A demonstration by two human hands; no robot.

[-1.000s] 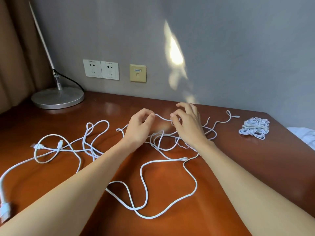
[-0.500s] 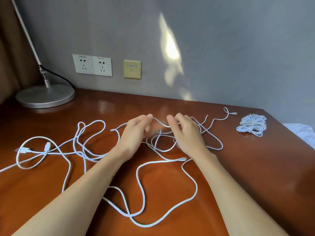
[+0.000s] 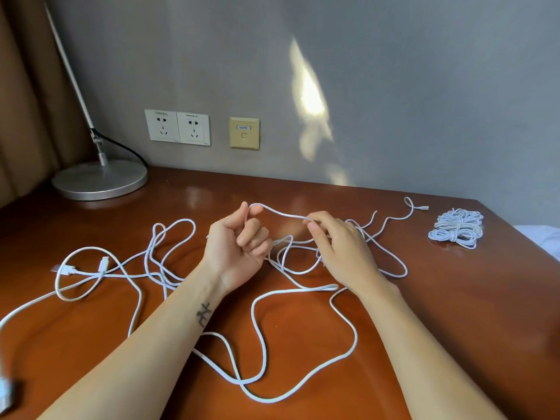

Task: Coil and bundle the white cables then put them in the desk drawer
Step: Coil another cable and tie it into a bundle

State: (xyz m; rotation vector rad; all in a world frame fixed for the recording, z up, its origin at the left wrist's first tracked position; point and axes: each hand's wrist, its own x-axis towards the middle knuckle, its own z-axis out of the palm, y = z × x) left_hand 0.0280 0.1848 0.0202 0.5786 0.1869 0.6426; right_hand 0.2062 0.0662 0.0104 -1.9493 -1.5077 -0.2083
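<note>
Loose white cable (image 3: 285, 215) lies in tangled loops over the brown counter (image 3: 454, 313), from the near left edge to the far right. Whether the tangle is one cable or several cannot be settled from this view. A short span is lifted clear of the counter between the two hands at centre. The left hand (image 3: 239, 247), palm turned up, pinches that span between thumb and forefinger, with the other fingers curled in on the palm. The right hand (image 3: 342, 253), palm down, pinches the same span at its fingertips, just to the right. One finished bundle (image 3: 457, 227) rests at the far right, well apart from the tangle. Two plugs (image 3: 104, 263) lie among the loops at the left. A lamp (image 3: 100, 180) stands at the far left. The drawer is not in view. Assessment: the cable is light, limp and smooth-jacketed. It will hold no shape of its own and will likely spring out of a loose coil, and crossing loops are liable to snag if hauled hard. It is best taken near a plug end and fed through a light pinch, each turn gathered in the other hand. The plugs should not bear the pull.
</note>
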